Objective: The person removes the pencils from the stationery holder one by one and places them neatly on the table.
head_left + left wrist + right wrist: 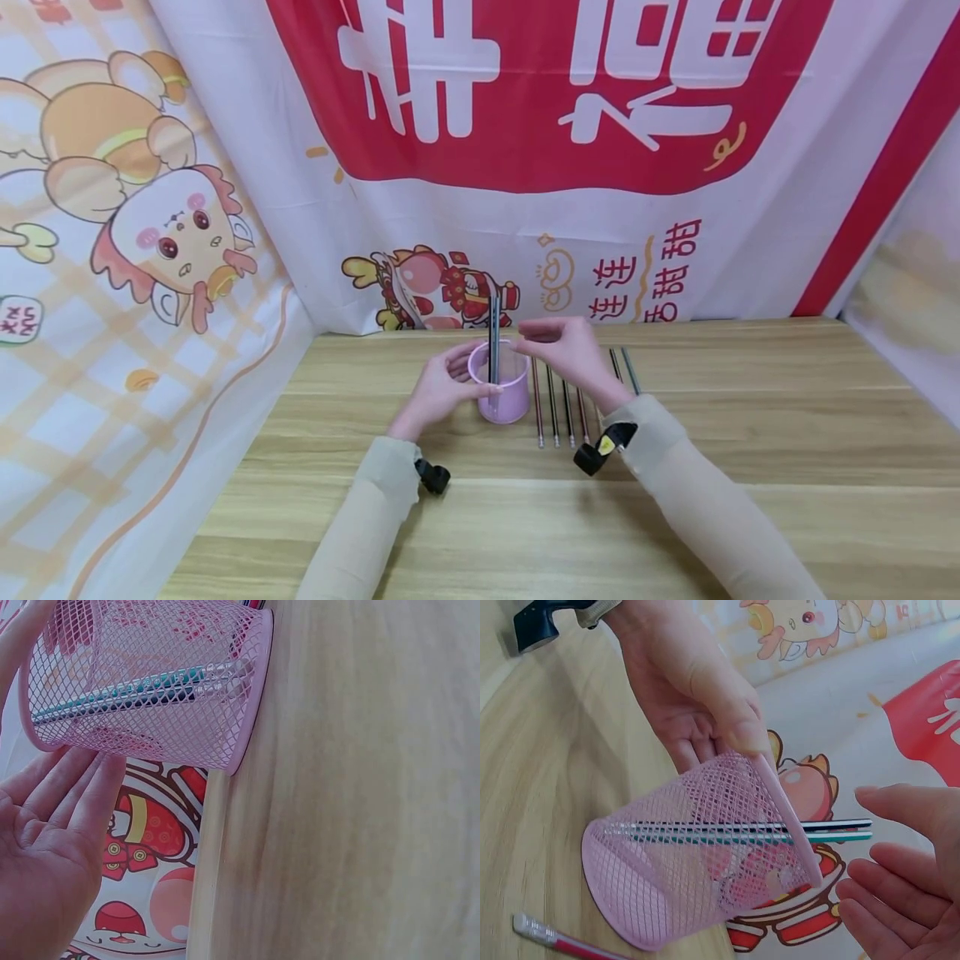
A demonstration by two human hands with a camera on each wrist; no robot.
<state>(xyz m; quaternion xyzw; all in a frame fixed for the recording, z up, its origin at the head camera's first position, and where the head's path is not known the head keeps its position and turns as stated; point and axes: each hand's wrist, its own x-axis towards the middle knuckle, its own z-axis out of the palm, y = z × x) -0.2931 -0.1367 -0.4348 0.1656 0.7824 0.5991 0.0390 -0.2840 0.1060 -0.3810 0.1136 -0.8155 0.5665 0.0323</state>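
Observation:
A pink mesh pencil cup (512, 407) stands upright on the table, with dark and teal pencils (840, 831) leaning in it and their ends sticking out above the rim. My left hand (442, 389) holds the cup from the left, thumb at the near side of the rim and fingers around the far side. My right hand (576, 350) hovers just right of the rim, its thumb and fingers apart and nothing between them. In the right wrist view those fingers are close to the pencil ends without gripping them.
Several pencils (567, 410) lie side by side on the wooden table (480, 533) right of the cup, partly under my right arm. A red one (570, 946) lies nearest the cup. Behind the table hangs a printed red and white cloth (525, 158).

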